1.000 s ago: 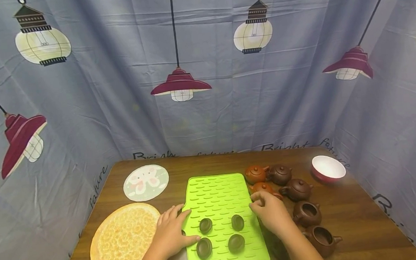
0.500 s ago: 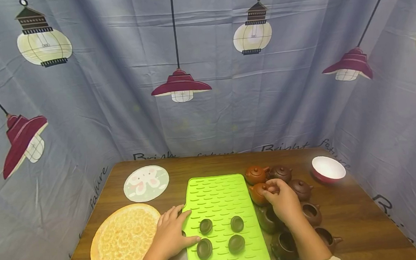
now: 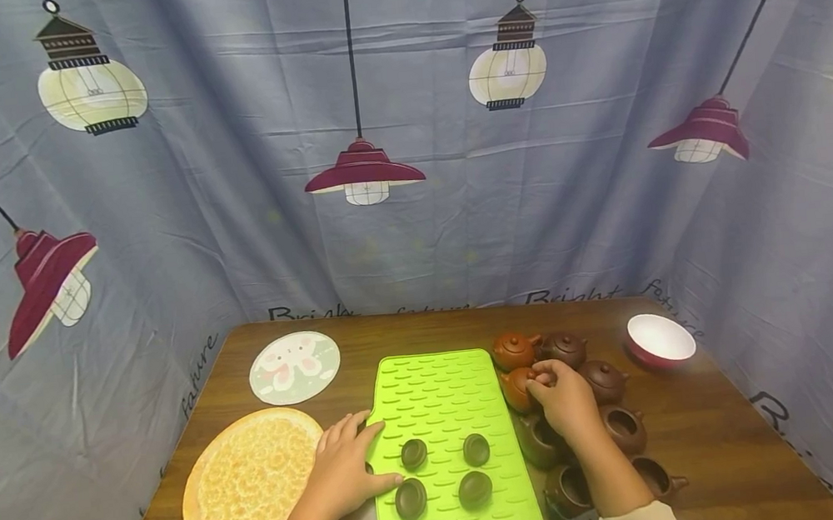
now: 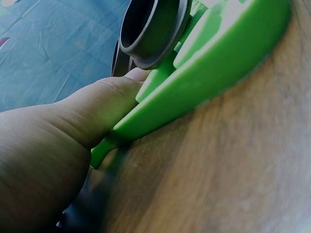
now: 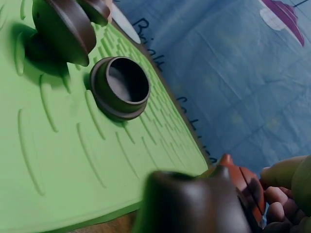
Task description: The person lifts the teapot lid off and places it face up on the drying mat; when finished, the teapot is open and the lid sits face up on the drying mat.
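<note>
My left hand point(image 3: 343, 460) rests with spread fingers at the left edge of the green mat point(image 3: 441, 404). The left wrist view has the thumb point(image 4: 109, 94) against the mat's edge, beneath a dark teapot lid point(image 4: 153, 31). My right hand point(image 3: 569, 400) is over an orange teapot point(image 3: 517, 390). Its fingers point(image 5: 279, 199) pinch the top of that teapot's lid point(image 5: 257, 194); the knob is hidden behind them. Several dark brown lids, such as one lid point(image 3: 474, 489), lie upside down on the mat.
Right of the mat stand several brown teapots without lids, one open teapot point(image 3: 624, 428) among them. A lidded brown teapot point(image 3: 605, 380) and another orange teapot point(image 3: 514, 349) are farther back. A red-and-white bowl point(image 3: 660, 339) and round mats point(image 3: 253, 481) flank them.
My right hand has moved from the mat's right edge to the orange teapot and taken hold of its lid. The teapot has turned slightly. My left hand has stayed put.
</note>
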`<state>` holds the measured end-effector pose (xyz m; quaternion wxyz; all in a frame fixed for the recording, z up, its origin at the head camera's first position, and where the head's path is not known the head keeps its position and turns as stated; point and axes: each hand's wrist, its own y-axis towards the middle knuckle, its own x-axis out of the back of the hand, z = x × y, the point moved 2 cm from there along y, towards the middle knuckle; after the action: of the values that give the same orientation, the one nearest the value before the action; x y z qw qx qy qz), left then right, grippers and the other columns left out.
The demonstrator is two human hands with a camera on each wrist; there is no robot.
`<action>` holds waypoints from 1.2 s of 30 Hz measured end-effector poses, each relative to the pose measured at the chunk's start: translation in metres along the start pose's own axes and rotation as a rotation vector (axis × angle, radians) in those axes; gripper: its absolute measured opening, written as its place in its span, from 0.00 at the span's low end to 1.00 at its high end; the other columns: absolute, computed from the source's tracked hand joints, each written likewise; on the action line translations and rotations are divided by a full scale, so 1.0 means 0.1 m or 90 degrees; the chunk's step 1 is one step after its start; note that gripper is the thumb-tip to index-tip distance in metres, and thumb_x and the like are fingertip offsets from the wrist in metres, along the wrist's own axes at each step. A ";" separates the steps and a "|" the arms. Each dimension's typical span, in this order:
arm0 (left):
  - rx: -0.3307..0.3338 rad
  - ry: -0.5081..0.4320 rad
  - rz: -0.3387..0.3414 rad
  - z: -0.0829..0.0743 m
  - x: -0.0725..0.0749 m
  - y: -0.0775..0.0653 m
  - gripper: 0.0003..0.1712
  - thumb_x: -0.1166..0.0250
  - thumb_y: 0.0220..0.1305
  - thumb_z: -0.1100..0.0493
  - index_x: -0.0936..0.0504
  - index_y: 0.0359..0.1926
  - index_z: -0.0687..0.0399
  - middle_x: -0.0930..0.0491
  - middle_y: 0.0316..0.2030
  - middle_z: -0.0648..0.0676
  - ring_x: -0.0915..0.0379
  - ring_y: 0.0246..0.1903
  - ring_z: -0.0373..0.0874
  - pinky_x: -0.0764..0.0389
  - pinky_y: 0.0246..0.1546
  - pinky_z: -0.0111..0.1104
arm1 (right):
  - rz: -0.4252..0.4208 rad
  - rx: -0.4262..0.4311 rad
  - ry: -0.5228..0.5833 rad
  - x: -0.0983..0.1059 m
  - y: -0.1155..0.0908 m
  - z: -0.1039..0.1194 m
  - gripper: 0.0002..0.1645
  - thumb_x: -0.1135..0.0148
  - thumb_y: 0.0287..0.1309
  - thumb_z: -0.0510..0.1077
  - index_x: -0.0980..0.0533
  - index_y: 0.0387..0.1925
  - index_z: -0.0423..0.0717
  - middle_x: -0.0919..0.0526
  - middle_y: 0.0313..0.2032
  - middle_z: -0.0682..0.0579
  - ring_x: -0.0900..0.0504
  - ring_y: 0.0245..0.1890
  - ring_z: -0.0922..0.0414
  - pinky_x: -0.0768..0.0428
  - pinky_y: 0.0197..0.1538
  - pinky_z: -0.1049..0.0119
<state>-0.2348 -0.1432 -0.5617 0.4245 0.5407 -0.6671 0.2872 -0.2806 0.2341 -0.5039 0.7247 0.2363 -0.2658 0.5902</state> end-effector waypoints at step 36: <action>-0.007 0.003 0.000 0.00 0.01 0.00 0.56 0.25 0.47 0.22 0.25 0.72 0.44 0.38 0.78 0.55 0.47 0.78 0.64 0.48 0.75 0.67 | -0.017 -0.014 0.022 -0.05 0.03 -0.03 0.13 0.36 0.72 0.47 0.18 0.53 0.48 0.16 0.50 0.45 0.19 0.52 0.47 0.20 0.46 0.58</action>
<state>-0.2352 -0.1433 -0.5608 0.4291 0.5376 -0.6675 0.2851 -0.2838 0.2325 -0.5092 0.7396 0.2217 -0.2564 0.5814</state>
